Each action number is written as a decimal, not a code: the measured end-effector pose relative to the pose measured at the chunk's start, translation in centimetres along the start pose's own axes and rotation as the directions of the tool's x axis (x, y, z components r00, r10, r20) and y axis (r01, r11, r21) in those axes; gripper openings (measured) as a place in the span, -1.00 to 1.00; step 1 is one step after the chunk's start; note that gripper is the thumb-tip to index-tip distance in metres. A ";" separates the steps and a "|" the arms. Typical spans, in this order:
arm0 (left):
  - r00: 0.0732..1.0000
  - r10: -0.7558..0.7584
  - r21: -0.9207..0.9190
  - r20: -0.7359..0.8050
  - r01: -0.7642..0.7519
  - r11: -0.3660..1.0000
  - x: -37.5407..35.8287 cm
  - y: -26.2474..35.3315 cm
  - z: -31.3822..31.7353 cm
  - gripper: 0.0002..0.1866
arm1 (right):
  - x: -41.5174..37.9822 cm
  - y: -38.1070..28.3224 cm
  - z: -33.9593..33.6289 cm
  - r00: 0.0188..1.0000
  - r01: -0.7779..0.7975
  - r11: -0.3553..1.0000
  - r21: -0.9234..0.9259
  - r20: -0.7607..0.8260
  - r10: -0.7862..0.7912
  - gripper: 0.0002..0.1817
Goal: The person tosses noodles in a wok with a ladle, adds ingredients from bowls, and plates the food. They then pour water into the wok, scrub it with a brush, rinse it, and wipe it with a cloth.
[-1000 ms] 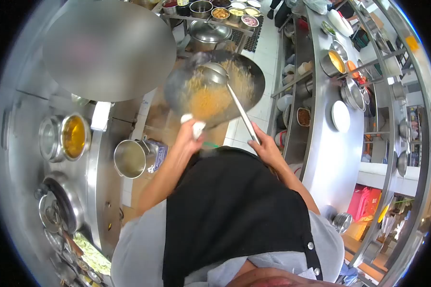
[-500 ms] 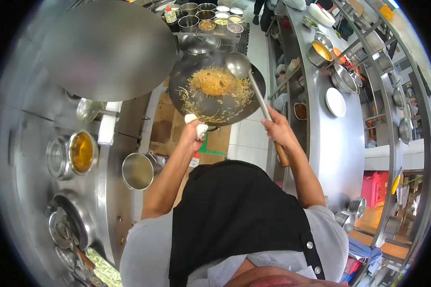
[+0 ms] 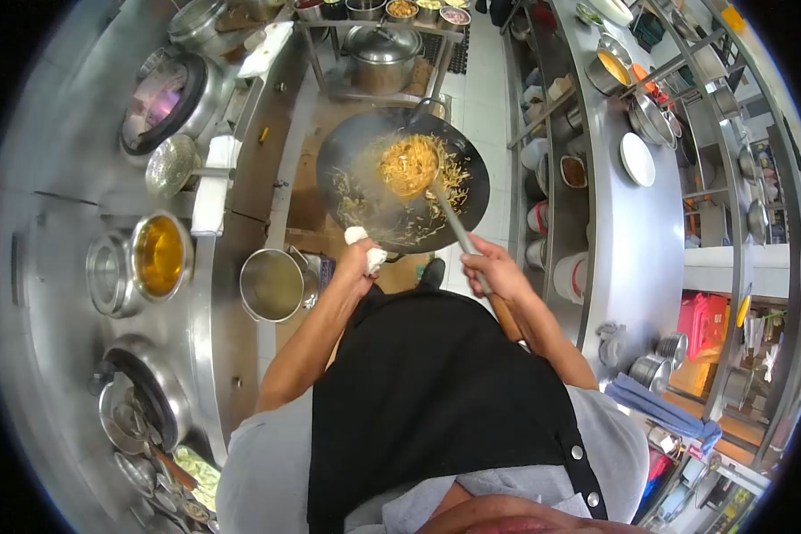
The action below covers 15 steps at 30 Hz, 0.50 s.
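My left hand (image 3: 361, 263) is closed round a white cloth (image 3: 376, 258) at the near rim of a dark wok (image 3: 333, 151). In my right hand (image 3: 498, 270) is a long-handled ladle (image 3: 457, 227) with a wooden grip. The ladle's bowl is down in the wok and holds a heap of noodles (image 3: 408, 165). More shredded noodles (image 3: 356, 200) lie spread over the wok's surface, and steam rises at its left side.
On the left counter are a bowl of yellow liquid (image 3: 161, 256), a strainer (image 3: 173, 166) and a burner ring (image 3: 141, 383). A metal pot (image 3: 273, 285) hangs beside it. A lidded pot (image 3: 383, 58) stands beyond the wok. A white plate (image 3: 637, 159) lies on the right counter.
The view has shifted. The wok has moved away from the ingredient rack and tilts toward me. The ladle has gone down into the noodles, and its bowl now holds some.
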<state>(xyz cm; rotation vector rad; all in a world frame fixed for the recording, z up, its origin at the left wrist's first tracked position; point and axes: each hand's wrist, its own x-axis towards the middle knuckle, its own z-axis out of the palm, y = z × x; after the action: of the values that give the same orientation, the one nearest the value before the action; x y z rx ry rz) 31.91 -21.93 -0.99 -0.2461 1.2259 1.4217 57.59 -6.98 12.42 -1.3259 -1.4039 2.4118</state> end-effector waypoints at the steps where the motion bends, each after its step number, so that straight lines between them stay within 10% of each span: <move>1: 1.000 -0.017 -0.010 -0.017 0.017 1.000 -1.1 -0.3 -0.6 -0.95 | -0.9 0.4 -0.6 0.997 0.068 0.990 -0.127 -0.030 -0.072 -0.22; 4: 0.999 -0.050 -0.047 -0.011 0.049 0.998 -2.9 0.3 -1.9 -0.93 | -5.5 -1.0 0.2 0.971 0.071 0.828 -0.556 -0.150 -0.184 -0.21; 8: 0.993 -0.083 -0.090 0.089 0.091 0.992 -5.8 1.9 -2.0 -0.93 | -2.9 8.3 0.5 0.771 0.400 0.659 -0.637 -0.155 -0.618 -0.22; 15: 0.999 -0.022 0.067 0.039 0.019 0.998 4.4 7.3 3.9 -0.93 | -1.1 3.3 1.3 0.770 0.239 0.720 -0.651 -0.324 -0.549 -0.22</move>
<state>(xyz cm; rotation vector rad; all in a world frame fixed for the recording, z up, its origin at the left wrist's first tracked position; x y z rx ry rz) 26.51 -14.56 1.15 -0.1837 1.2324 1.3597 58.54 -10.25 11.05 -1.3825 -2.0552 1.2484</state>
